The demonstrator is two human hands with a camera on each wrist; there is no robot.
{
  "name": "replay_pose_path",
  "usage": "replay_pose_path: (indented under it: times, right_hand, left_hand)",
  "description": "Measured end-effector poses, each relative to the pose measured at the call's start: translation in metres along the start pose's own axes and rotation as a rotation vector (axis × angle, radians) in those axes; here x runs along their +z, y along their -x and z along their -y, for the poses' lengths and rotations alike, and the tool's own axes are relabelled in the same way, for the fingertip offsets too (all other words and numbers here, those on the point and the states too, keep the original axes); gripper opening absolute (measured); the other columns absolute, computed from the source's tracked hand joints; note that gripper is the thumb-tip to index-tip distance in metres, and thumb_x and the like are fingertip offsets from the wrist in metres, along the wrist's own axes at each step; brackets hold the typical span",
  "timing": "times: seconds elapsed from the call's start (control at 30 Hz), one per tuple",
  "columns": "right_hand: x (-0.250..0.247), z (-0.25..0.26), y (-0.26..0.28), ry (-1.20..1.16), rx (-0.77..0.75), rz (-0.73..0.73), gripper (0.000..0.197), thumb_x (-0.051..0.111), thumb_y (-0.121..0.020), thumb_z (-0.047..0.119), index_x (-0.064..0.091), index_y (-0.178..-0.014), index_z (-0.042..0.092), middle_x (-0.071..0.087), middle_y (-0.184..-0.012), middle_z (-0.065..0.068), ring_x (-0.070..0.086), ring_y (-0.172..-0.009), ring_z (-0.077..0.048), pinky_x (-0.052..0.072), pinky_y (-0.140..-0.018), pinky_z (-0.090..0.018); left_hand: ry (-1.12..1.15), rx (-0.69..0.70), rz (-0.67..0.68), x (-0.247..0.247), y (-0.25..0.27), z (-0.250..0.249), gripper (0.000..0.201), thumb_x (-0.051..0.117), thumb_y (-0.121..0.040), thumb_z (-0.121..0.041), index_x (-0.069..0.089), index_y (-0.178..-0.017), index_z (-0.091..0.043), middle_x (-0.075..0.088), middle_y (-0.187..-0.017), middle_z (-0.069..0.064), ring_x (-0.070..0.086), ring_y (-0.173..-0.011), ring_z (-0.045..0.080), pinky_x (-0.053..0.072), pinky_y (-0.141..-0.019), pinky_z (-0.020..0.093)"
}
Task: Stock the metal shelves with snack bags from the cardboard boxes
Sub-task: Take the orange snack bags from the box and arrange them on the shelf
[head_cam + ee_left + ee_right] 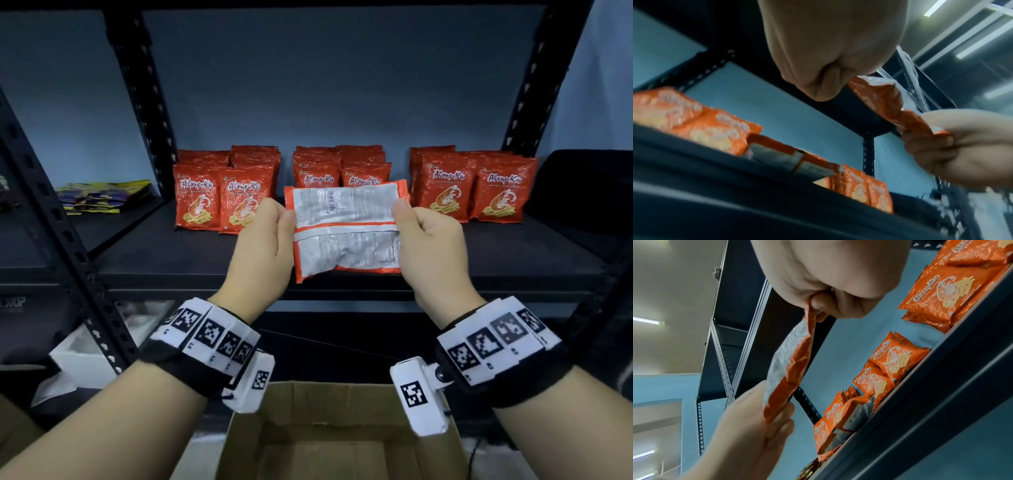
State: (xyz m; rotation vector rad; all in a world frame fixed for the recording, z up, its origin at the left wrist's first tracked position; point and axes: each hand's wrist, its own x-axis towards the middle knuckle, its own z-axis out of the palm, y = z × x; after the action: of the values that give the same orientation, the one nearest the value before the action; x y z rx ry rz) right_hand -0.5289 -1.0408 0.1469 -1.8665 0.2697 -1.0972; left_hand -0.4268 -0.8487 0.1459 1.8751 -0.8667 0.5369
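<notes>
I hold one orange snack bag (346, 229) sideways in front of the shelf, its silver back toward me. My left hand (282, 226) pinches its left edge and my right hand (404, 219) pinches its right edge. The left wrist view shows the left hand (828, 76) on the bag (885, 104). The right wrist view shows the right hand (828, 305) on the bag's end (789, 366). Three groups of the same red-orange bags (222, 192) (339, 168) (472, 185) stand at the back of the black shelf board (171, 253). An open cardboard box (342, 428) sits below my wrists.
Black perforated uprights (144, 102) (534, 85) frame the shelf bay, and another slants at near left (68, 240). Yellow and blue packets (102, 197) lie on the neighbouring shelf to the left. A dark bulky object (582, 185) stands at the right. Bare shelf board lies before the bags.
</notes>
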Motion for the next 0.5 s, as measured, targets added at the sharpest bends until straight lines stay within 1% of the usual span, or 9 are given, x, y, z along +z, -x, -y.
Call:
replay_pose_path:
  times: [0.07, 0.13, 0.17, 0.23, 0.3, 0.37, 0.4, 0.43, 0.5]
  right_hand:
    - [0.000, 0.003, 0.001, 0.007, -0.031, 0.009, 0.058, 0.052, -0.107, 0.037, 0.025, -0.058, 0.020, 0.023, -0.051, 0.011, 0.022, -0.052, -0.008, 0.022, -0.052, -0.031]
    - [0.000, 0.006, 0.003, 0.028, -0.070, 0.020, 0.056, 0.050, -0.108, 0.036, 0.026, -0.060, 0.018, 0.025, -0.052, 0.010, 0.024, -0.052, -0.007, 0.021, -0.050, -0.027]
    - [0.000, 0.007, 0.003, 0.032, -0.087, 0.025, 0.055, 0.049, -0.108, 0.035, 0.028, -0.061, 0.017, 0.026, -0.054, 0.010, 0.024, -0.052, -0.007, 0.021, -0.049, -0.025]
    - [0.002, 0.008, 0.005, 0.032, -0.105, 0.021, 0.054, 0.049, -0.109, 0.034, 0.032, -0.062, 0.013, 0.030, -0.057, 0.005, 0.027, -0.053, -0.006, 0.023, -0.049, -0.024]
    - [0.005, 0.009, 0.009, 0.035, -0.112, 0.003, 0.055, 0.049, -0.109, 0.035, 0.034, -0.064, 0.007, 0.034, -0.059, 0.000, 0.029, -0.054, -0.006, 0.025, -0.049, -0.023]
    - [0.007, 0.009, 0.013, 0.056, -0.120, -0.014, 0.055, 0.049, -0.108, 0.037, 0.034, -0.063, 0.009, 0.034, -0.058, 0.001, 0.030, -0.054, -0.007, 0.024, -0.049, -0.024]
    - [0.007, 0.009, 0.014, 0.068, -0.123, -0.017, 0.055, 0.050, -0.108, 0.037, 0.033, -0.062, 0.011, 0.033, -0.057, 0.003, 0.029, -0.054, -0.008, 0.024, -0.049, -0.024]
    - [0.007, 0.009, 0.014, 0.079, -0.127, -0.016, 0.055, 0.050, -0.108, 0.038, 0.032, -0.062, 0.012, 0.032, -0.057, 0.004, 0.029, -0.054, -0.008, 0.023, -0.050, -0.024]
    - [0.007, 0.009, 0.018, 0.091, -0.151, -0.015, 0.056, 0.051, -0.107, 0.037, 0.032, -0.062, 0.011, 0.033, -0.056, 0.001, 0.030, -0.053, -0.009, 0.024, -0.050, -0.026]
  left_hand:
    - [0.056, -0.076, -0.017, 0.003, -0.002, -0.002, 0.027, 0.039, -0.111, -0.024, 0.041, -0.085, -0.018, 0.045, -0.071, -0.007, 0.042, -0.061, -0.001, 0.036, -0.058, 0.016]
    - [0.095, -0.143, -0.031, 0.001, -0.007, -0.006, 0.027, 0.039, -0.111, -0.024, 0.043, -0.085, -0.018, 0.045, -0.073, -0.007, 0.041, -0.061, -0.001, 0.036, -0.059, 0.017]
    - [0.108, -0.174, -0.041, 0.001, -0.009, -0.007, 0.027, 0.039, -0.110, -0.025, 0.044, -0.085, -0.018, 0.046, -0.075, -0.007, 0.040, -0.062, -0.001, 0.035, -0.060, 0.018]
    - [0.151, -0.247, -0.075, 0.002, -0.011, -0.008, 0.026, 0.040, -0.109, -0.027, 0.047, -0.086, -0.017, 0.049, -0.078, -0.006, 0.042, -0.066, 0.002, 0.038, -0.067, 0.026]
    - [0.202, -0.285, -0.108, 0.006, -0.009, -0.009, 0.030, 0.041, -0.108, -0.031, 0.053, -0.089, -0.013, 0.057, -0.086, 0.002, 0.050, -0.075, 0.014, 0.043, -0.073, 0.037]
    - [0.188, -0.269, -0.120, 0.008, -0.005, -0.011, 0.043, 0.040, -0.108, -0.038, 0.058, -0.092, -0.003, 0.064, -0.092, 0.016, 0.056, -0.082, 0.027, 0.046, -0.077, 0.045]
    - [0.172, -0.260, -0.119, 0.008, -0.004, -0.012, 0.048, 0.040, -0.108, -0.040, 0.057, -0.090, 0.000, 0.064, -0.091, 0.020, 0.056, -0.078, 0.027, 0.046, -0.076, 0.047]
    - [0.162, -0.258, -0.123, 0.007, -0.003, -0.012, 0.050, 0.040, -0.108, -0.041, 0.055, -0.088, 0.002, 0.063, -0.090, 0.022, 0.053, -0.073, 0.024, 0.046, -0.075, 0.048]
    - [0.158, -0.267, -0.126, 0.004, -0.003, -0.010, 0.051, 0.042, -0.108, -0.040, 0.053, -0.086, 0.004, 0.061, -0.088, 0.025, 0.048, -0.070, 0.017, 0.045, -0.073, 0.050]
